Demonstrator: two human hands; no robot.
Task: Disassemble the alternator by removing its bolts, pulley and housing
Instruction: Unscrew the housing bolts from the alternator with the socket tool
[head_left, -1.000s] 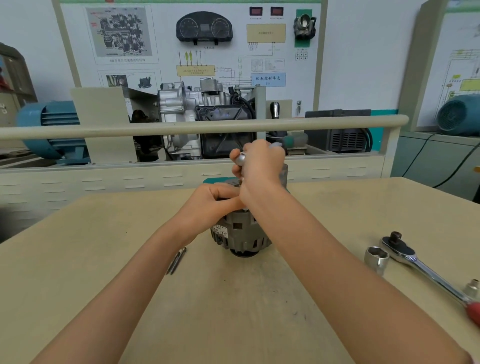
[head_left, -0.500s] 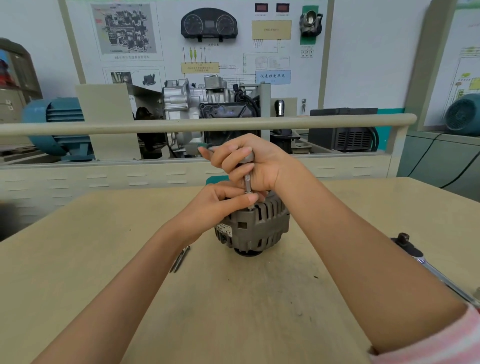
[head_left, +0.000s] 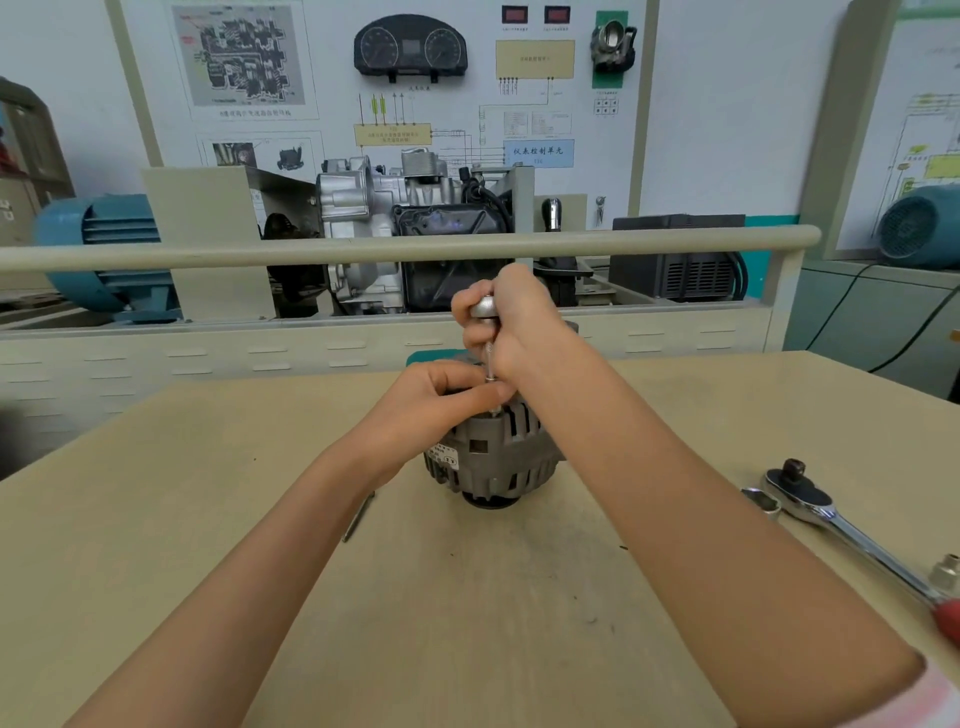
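Observation:
A grey finned alternator (head_left: 493, 457) stands upright in the middle of the beige table (head_left: 467, 597). My right hand (head_left: 514, 322) grips the silver handle of a slim driver tool (head_left: 489, 364) held upright over the alternator's top. My left hand (head_left: 436, 400) rests on the top of the housing, and its thumb and fingers pinch the tool's shaft near the tip. The fastener under the tip is hidden by my fingers.
A ratchet wrench (head_left: 841, 525) with a red grip lies at the right, a loose socket (head_left: 763, 501) beside its head and another socket (head_left: 943, 571) near the handle. A thin dark rod (head_left: 358, 517) lies left of the alternator. A rail and engine display stand behind the table.
My right hand turned on the tool handle: its fingers spread half a second ago and now wrap round the knob again. The left hand stays on the shaft and housing.

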